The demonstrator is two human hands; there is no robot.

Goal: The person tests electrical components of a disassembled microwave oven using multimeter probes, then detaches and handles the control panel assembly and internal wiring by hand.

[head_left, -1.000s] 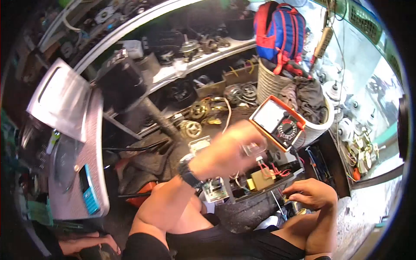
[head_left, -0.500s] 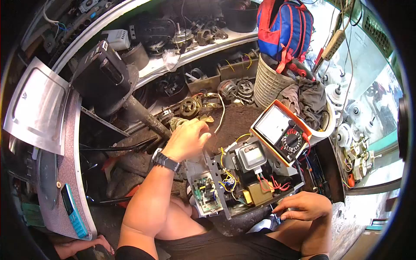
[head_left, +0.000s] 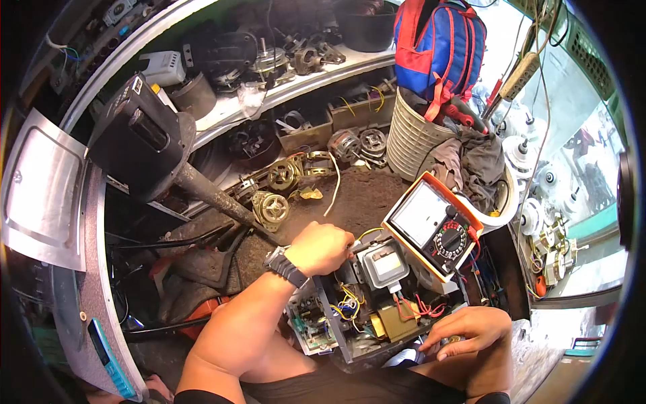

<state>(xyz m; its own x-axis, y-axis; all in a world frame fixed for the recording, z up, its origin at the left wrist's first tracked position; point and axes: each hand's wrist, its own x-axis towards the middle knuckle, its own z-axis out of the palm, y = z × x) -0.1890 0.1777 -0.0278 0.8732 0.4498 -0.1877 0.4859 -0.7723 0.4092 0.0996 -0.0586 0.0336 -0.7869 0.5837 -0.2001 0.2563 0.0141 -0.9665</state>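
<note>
An opened appliance chassis sits before my lap, with a circuit board on its left side. Inside it are a grey metal-cased part, a transformer and yellow and red wires. My left hand, wearing a watch, is closed over the chassis's far left edge; its curled fingers hide whatever is in them. At the near right corner, my right hand has bent fingers beside the chassis, and their grip is partly hidden. An analog multimeter in an orange case leans at the back right.
Several motor parts lie beyond the chassis. A ribbed bucket carries a blue and red backpack. To the left, a black pole slants near my left arm, and a blue phone rests on a ledge.
My left hand has moved right and toward me, from above the circuit board's far end to the chassis edge, its fingers now more curled. My right hand has stayed nearly in place. The view has shifted slightly.
</note>
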